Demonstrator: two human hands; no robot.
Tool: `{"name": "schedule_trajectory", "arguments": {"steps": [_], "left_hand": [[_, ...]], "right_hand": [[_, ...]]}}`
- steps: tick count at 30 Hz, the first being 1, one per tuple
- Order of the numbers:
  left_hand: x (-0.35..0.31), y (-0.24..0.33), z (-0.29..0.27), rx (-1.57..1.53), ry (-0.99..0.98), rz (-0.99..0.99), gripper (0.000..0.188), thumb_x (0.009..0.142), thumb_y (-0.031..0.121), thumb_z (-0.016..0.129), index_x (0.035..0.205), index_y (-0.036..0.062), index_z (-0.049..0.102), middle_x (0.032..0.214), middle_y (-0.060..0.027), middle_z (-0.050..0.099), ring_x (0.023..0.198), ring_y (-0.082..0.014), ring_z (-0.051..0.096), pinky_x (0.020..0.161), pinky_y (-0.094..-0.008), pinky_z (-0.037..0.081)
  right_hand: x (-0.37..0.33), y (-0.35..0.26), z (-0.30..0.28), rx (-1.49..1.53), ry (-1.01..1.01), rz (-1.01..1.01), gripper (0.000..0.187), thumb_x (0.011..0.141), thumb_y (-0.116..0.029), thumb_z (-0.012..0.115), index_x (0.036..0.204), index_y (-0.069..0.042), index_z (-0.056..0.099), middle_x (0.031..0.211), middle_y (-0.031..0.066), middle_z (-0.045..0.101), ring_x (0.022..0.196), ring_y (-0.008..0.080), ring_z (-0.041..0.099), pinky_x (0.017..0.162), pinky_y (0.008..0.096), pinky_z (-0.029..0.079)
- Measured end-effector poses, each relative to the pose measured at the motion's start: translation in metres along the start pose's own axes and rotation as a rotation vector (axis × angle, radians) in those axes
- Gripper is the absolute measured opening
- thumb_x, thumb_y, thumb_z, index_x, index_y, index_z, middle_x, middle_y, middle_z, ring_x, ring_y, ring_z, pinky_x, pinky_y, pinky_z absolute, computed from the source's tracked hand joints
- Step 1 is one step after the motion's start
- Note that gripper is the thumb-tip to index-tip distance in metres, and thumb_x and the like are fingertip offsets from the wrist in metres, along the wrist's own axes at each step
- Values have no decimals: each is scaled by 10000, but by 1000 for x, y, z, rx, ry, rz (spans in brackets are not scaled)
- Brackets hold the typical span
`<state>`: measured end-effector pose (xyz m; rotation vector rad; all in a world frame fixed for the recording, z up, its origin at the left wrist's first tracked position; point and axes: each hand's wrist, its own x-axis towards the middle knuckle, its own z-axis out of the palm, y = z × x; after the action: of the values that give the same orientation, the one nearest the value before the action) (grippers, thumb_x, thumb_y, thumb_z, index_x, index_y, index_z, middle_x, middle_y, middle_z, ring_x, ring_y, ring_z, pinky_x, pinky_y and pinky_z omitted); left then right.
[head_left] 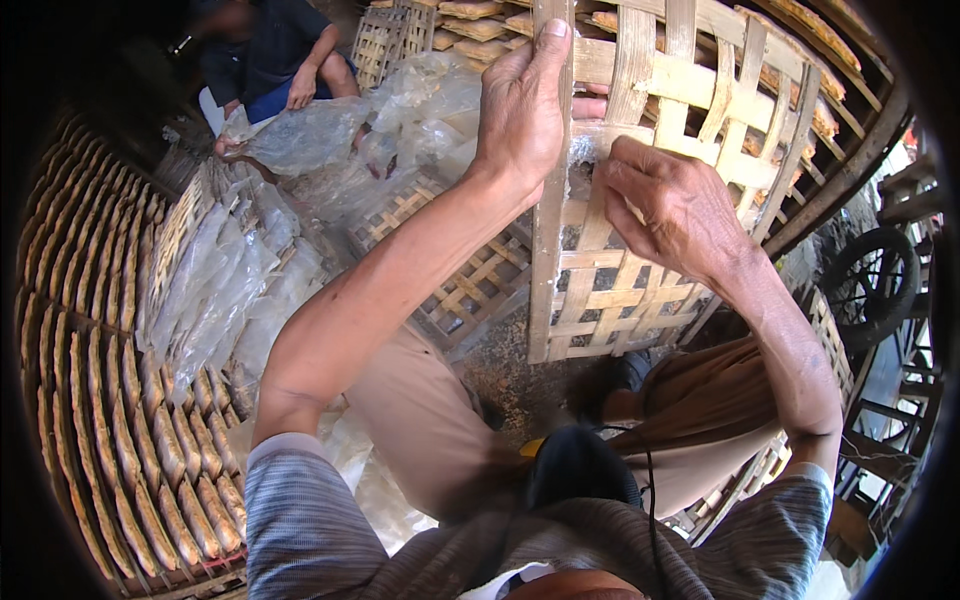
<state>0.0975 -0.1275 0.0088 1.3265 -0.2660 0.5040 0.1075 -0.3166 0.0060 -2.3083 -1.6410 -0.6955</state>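
Note:
A woven bamboo lattice tray (625, 290) with a flat wooden frame stands tilted upright before me. My left hand (522, 115) grips its left frame edge, thumb lying along the front and fingers showing through the gaps behind. Against the lattice, my right hand (675, 205) is closed, its fingers curled in by the frame. What those fingers hold, if anything, is hidden. A whitish patch (582, 150) marks the frame between my two hands. Behind the tray lie several flat tan slabs (820, 115) on racks.
Crumpled clear plastic sheets (225, 270) are heaped at left, beside long rows of tan slabs (180, 480). Another lattice tray (455, 265) lies beyond my left forearm. A seated person (270, 60) handles a plastic sheet (300, 135) at far left. A black wheel (880, 275) stands right.

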Motion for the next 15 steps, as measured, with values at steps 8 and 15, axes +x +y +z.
{"name": "schedule_trajectory", "arguments": {"steps": [8, 15], "left_hand": [[-4, 11, -1, 3, 9, 4, 581, 1070, 529, 514, 1228, -15, 643, 1060, -169, 715, 879, -227, 728, 768, -333, 625], [-16, 17, 1, 52, 32, -29, 625, 1074, 532, 505, 1294, -41, 624, 1115, -157, 709, 918, -218, 723, 811, -335, 621]], "right_hand": [[-14, -2, -13, 202, -16, 25, 101, 870, -151, 737, 921, -65, 747, 922, 88, 717, 670, 288, 694, 580, 414, 593], [7, 19, -18, 79, 476, 117, 119, 922, -148, 778, 998, -58, 765, 940, 63, 737, 656, 155, 718, 523, 294, 583]]}}
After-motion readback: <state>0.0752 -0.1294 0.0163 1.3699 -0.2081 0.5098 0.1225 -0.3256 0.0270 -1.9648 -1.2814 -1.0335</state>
